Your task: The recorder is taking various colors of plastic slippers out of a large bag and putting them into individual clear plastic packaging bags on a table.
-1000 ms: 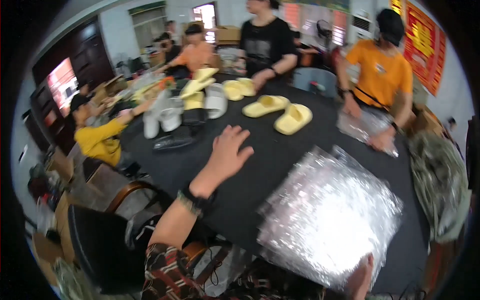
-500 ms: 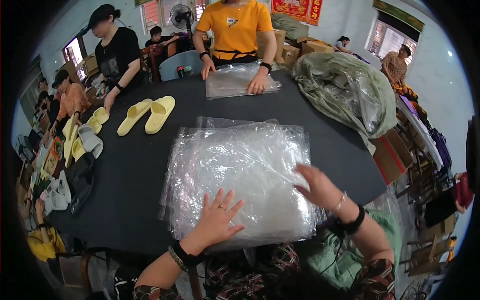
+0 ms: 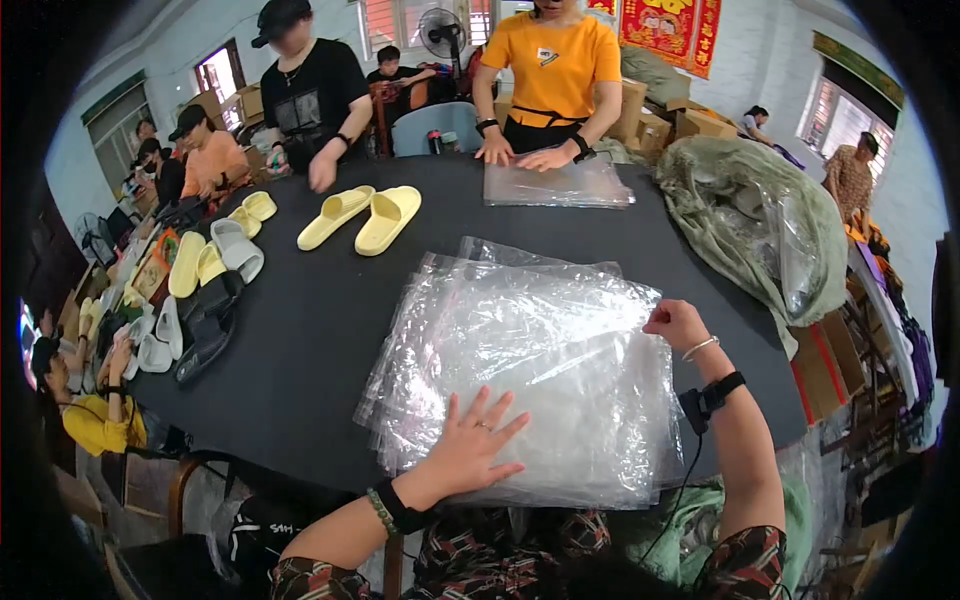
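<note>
A broad stack of clear plastic bags [image 3: 540, 350] lies on the dark table in front of me, its edges uneven at the left and far sides. My left hand [image 3: 475, 450] rests flat on the near part of the stack, fingers spread and holding nothing. At the stack's far right edge, my right hand [image 3: 677, 325] is closed in a pinch on the rim of a bag; the fingertips are partly hidden. Dark bands circle both wrists, and a small black device with a cable is on the right one.
Yellow slippers [image 3: 388, 220] stand beyond the stack to the left, near grey slippers [image 3: 238, 250] and black slippers [image 3: 208, 325]. Across the dark table [image 3: 290, 370], a person in orange handles more clear bags [image 3: 560, 185]. A green sack [image 3: 750, 220] bulges at the far right.
My right hand has moved from hovering over the stack to its right edge and closed there. My left hand stays flat. The whole view has shifted, and the person in black has straightened up.
</note>
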Tool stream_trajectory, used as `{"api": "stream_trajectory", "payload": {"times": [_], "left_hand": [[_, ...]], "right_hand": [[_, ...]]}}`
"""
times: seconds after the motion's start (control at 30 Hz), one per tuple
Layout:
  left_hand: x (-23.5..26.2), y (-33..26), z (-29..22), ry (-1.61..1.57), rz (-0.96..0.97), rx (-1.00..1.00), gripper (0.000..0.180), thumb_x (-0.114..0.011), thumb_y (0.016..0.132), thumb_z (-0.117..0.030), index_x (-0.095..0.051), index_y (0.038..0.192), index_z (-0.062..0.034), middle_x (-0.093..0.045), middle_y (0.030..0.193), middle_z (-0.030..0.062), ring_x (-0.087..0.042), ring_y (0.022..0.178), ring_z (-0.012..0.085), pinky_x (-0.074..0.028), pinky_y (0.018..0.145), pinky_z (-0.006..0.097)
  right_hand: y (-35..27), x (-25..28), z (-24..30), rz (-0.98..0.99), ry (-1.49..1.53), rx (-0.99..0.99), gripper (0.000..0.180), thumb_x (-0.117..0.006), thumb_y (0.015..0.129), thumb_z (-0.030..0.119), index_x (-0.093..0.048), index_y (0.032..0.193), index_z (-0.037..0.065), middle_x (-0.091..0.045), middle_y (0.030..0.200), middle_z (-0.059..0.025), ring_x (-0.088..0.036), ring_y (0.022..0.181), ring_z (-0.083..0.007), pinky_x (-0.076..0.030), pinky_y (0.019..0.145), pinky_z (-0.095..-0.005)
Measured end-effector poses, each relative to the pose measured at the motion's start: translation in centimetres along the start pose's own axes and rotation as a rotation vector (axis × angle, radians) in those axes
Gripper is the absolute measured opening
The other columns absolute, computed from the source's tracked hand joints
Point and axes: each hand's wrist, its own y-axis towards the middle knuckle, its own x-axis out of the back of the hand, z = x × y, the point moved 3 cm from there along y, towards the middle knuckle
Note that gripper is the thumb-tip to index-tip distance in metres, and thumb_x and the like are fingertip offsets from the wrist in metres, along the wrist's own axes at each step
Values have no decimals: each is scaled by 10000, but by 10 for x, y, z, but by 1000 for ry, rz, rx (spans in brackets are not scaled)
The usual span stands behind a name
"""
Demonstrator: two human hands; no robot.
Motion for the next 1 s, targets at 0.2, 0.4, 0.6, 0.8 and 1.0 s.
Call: {"api": "stream_trajectory", "payload": {"times": [0.2,0.4,0.6,0.8,1.0], "left_hand": [[14,3,-3,-102,32,100,737,-462,910,-649,-354,1500,-221,-185,1588,179,-97,1462,443,-91,1085,722],[110,36,41,-286,-99,131,374,-621,900,-392,-674,1102,-81,-676,1069,188,-628,1036,363,-457,917,489],[133,106,171,-74,-92,533,278,-667,856,-308,-712,924,-43,-677,825,167,-652,833,345,-488,725,451],[112,128,159,90,-103,11,260,-748,716,-182,-711,971,-148,-625,1090,43,-522,1125,278,-397,890,439],[93,148,162,349,-53,-82,90,-656,804,-186,-725,834,-136,-684,887,57,-643,897,246,-461,782,397]], "right_hand": [[-15,-15,44,-333,-389,207,592,-753,756,111,-484,1283,73,-334,1492,-169,-360,1325,-403,-378,1005,-499],[-116,-43,129,170,-383,436,1070,-754,746,536,-200,1515,38,-102,1569,-288,-66,1445,-510,-175,1104,-665],[-152,-96,89,366,-529,501,974,-480,814,774,-245,1533,161,-115,1584,-244,-70,1452,-493,-150,1097,-684],[-148,-105,78,348,-455,469,952,-451,815,790,-260,1531,193,-133,1586,-229,-84,1454,-482,-136,1100,-683],[-150,-104,78,347,-449,462,950,-436,816,797,-268,1530,194,-136,1589,-223,-79,1458,-472,-131,1105,-677]]}}
